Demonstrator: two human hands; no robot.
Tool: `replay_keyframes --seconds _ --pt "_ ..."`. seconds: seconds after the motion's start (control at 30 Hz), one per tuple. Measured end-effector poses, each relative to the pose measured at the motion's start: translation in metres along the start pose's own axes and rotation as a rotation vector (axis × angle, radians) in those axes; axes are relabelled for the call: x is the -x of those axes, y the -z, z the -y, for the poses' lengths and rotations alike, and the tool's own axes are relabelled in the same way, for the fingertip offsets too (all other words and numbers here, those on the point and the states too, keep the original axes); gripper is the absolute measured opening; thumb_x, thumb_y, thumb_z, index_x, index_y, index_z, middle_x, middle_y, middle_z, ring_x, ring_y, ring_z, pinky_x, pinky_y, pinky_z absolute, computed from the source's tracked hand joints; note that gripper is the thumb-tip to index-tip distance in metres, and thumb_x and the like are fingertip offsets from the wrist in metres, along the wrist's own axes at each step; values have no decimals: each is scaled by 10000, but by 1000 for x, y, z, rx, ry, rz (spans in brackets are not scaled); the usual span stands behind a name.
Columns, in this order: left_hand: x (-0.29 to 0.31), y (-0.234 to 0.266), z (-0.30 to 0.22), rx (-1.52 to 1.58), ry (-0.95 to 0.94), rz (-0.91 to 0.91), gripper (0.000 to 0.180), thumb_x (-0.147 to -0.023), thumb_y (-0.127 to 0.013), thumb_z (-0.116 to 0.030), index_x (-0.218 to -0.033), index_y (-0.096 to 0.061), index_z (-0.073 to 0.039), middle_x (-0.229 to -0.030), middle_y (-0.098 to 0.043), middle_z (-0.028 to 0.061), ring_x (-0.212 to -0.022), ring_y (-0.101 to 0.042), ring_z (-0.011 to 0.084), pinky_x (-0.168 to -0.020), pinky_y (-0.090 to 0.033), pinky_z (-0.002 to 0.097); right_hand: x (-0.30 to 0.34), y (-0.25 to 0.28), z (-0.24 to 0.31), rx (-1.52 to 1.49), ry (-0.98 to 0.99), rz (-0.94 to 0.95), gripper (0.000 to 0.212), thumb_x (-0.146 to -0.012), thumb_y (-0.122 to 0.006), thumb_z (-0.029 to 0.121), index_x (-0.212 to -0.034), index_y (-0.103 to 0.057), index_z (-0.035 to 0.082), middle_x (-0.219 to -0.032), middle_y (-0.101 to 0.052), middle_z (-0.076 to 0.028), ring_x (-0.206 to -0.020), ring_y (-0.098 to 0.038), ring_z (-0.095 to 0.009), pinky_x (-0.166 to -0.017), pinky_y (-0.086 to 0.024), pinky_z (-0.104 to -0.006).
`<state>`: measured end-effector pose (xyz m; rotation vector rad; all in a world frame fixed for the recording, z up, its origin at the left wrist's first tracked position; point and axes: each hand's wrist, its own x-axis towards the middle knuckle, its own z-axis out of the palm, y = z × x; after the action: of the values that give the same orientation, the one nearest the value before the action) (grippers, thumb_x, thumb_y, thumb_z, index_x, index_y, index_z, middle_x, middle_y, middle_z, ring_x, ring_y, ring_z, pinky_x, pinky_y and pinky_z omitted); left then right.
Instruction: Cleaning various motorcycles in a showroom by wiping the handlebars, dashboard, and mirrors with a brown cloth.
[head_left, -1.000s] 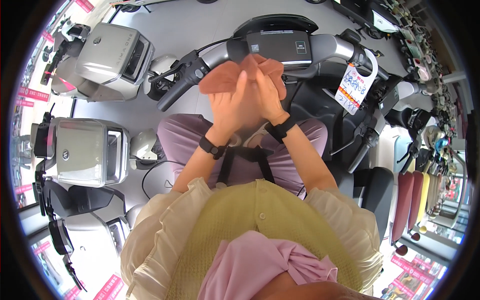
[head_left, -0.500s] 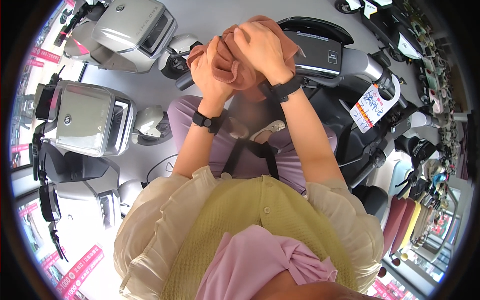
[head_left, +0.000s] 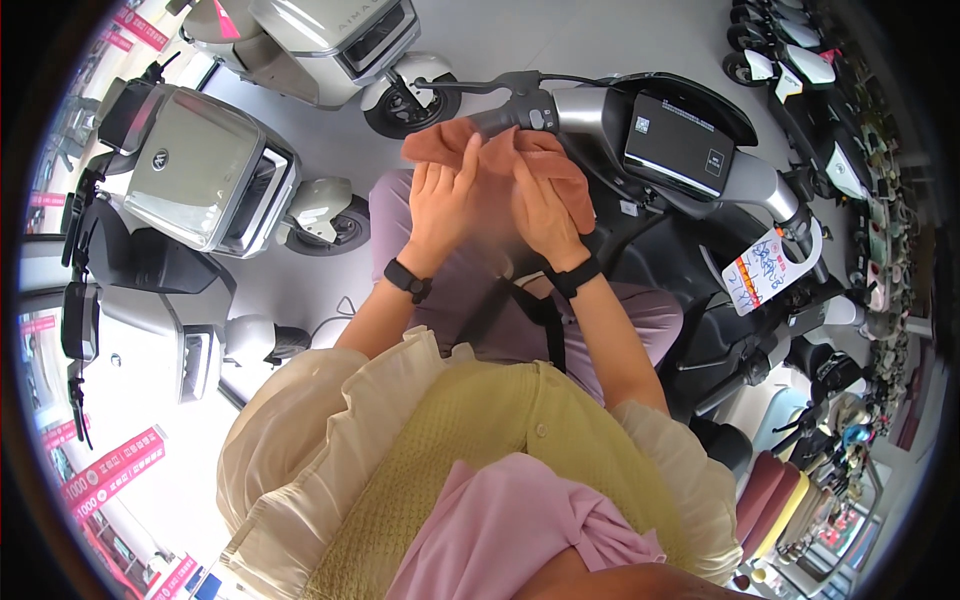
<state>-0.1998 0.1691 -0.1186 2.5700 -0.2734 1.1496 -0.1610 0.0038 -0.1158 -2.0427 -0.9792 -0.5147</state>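
A reddish-brown cloth point(head_left: 562, 178) is bunched between my two hands in front of the scooter's left handlebar grip point(head_left: 492, 121). My left hand point(head_left: 445, 205) holds its left part, with one finger stretched up over the fabric. The right part is in my right hand point(head_left: 545, 212), whose fingers point up along the folds. Some fingertips are hidden by the cloth. Right behind it are the scooter's switch housing point(head_left: 540, 114) and brake lever. The dark display panel point(head_left: 678, 146) lies to the right of the cloth.
Grey-beige scooters point(head_left: 195, 170) stand on the left, with front wheels point(head_left: 345, 226) toward me. A price tag point(head_left: 757, 270) hangs from the right handlebar. The black seat point(head_left: 690, 300) is near my right knee. More scooters line the right side.
Both hands have come down and nearer with the cloth, which is now less bunched and more spread. The left handlebar grip shows now. The whole view has shifted.
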Motion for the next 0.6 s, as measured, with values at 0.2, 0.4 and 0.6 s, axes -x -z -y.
replay_keyframes --seconds 0.2,0.4,0.6 --pt "-32 3 17 150 283 -89 689 -743 -650 -175 -1352 -407 38 -1176 -569 200 -1122 -519 337 -964 -360 457 -58 10 8 219 62 22 374 -879 -558 85 -1233 -514 -26 -1210 -544 -234 -1133 -522 -370 -924 -453 -403" --pt "-71 -30 55 183 250 0 679 -734 -683 -331 -1296 -479 -7 -1112 -620 158 -1066 -558 326 -924 -412 404 -129 9 5 295 -91 138 249 -901 -538 196 -1049 -585 2 -995 -629 -186 -939 -590 -353 -793 -475 -423" --pt "-71 -29 61 284 189 -11 430 -795 -630 -331 -1152 -593 -95 -1073 -632 116 -1038 -572 317 -867 -463 366 -130 2 -9 477 140 52 227 -880 -521 242 -757 -607 72 -712 -640 -78 -761 -611 -276 -680 -476 -420"
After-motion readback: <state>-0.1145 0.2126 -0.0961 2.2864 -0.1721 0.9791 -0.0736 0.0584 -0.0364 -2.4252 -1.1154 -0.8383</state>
